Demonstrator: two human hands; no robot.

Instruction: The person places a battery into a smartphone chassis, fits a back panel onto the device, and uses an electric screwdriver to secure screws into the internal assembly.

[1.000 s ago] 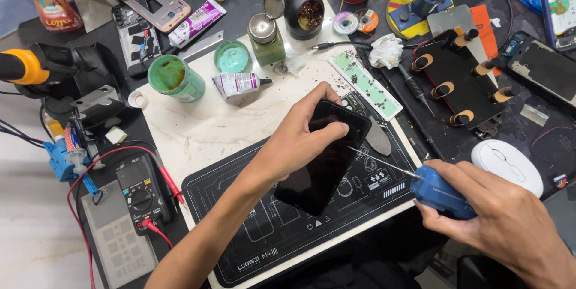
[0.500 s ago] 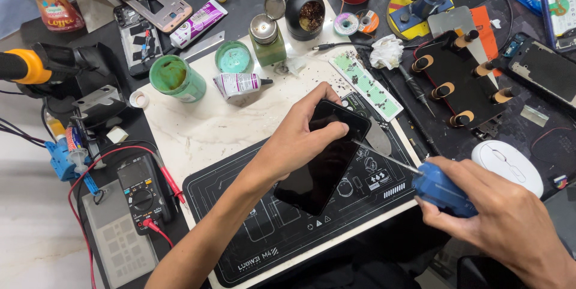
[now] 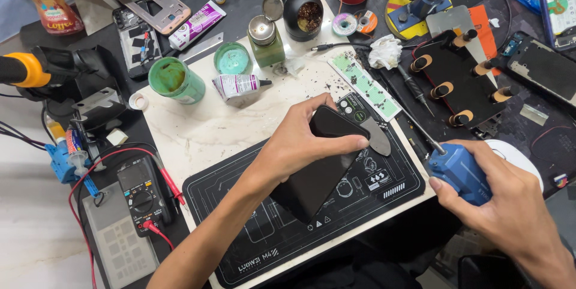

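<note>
Gripping a black phone [image 3: 321,172] with left hand [image 3: 300,145] fingers, right hand [image 3: 510,205] fingers wrapped round blue tool [image 3: 459,172]

— Bright in here?
— Evenly, yes. Soft shadows only under the left hand [image 3: 300,145]. Dull sheen on the phone [image 3: 318,175].
— Sharp?
— Around the phone, yes; edges bend slightly.

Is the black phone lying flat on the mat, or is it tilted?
Tilted. The left hand holds the black phone with its upper end raised; only its lower corner meets the black mat.
</note>
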